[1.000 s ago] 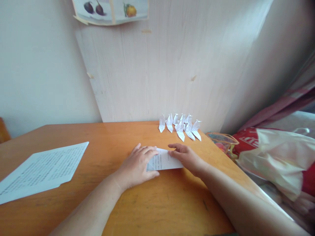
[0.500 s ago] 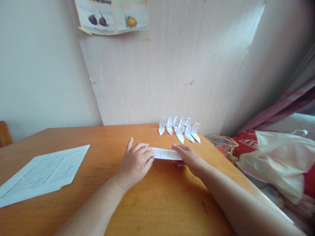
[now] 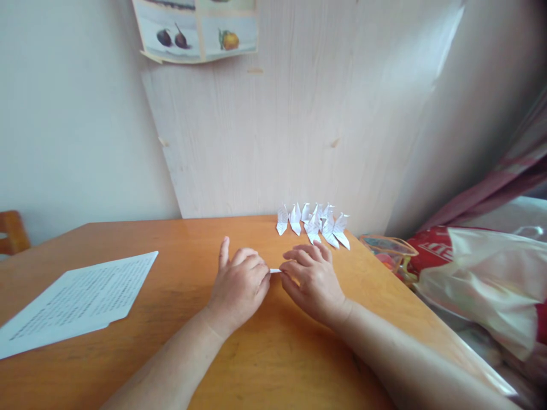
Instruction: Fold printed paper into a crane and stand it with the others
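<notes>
A folded piece of printed paper (image 3: 276,271) shows only as a thin white edge between my hands, just above the wooden table (image 3: 273,364). My left hand (image 3: 240,282) pinches its left end, with one finger sticking up. At the other end, the fingers and thumb of my right hand (image 3: 314,282) are closed on the paper. Most of the paper is hidden by my fingers. Behind my right hand stand several folded paper cranes (image 3: 313,223) with printed text on them, close together at the table's back edge.
Printed sheets (image 3: 85,302) lie stacked on the left of the table. Beyond the right edge are a wire-rimmed basket (image 3: 391,250), a pale plastic bag (image 3: 482,285) and red packaging (image 3: 431,250). A pale board (image 3: 290,136) with fruit pictures (image 3: 199,34) rises behind.
The paper strip, its face visible before, is now seen nearly edge-on. My right hand has turned over it and moved left, closer to my left hand.
</notes>
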{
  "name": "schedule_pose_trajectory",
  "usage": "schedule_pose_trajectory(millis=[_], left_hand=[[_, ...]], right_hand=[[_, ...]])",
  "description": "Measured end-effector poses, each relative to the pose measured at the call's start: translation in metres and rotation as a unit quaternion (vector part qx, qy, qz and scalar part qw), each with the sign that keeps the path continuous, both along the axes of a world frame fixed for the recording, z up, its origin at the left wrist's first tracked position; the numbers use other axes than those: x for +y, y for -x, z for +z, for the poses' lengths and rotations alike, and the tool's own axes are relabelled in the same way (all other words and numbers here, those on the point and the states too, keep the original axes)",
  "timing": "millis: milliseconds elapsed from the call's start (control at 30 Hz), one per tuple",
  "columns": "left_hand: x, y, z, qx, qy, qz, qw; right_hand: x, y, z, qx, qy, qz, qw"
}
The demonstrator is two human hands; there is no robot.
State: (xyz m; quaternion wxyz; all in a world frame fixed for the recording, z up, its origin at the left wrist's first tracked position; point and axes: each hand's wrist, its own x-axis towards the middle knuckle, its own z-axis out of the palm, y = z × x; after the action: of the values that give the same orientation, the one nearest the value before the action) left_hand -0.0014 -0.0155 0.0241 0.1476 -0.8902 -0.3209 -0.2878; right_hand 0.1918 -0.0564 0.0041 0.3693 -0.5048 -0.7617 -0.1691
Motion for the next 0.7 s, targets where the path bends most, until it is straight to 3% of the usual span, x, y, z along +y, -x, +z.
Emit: schedule_pose_trajectory(millis=[267,700], left_hand=[[-0.002,-0.002,-0.001,-0.025,0.002,0.001,1.0],[-0.007,-0.008,-0.002,-0.011,-0.005,-0.014,1.0]], right_hand=[[0.001,-0.005,0.0,-0.021,0.023,-0.035,0.999],[0.0,0.01,-0.001,-0.023,0.018,0.001,1.0]])
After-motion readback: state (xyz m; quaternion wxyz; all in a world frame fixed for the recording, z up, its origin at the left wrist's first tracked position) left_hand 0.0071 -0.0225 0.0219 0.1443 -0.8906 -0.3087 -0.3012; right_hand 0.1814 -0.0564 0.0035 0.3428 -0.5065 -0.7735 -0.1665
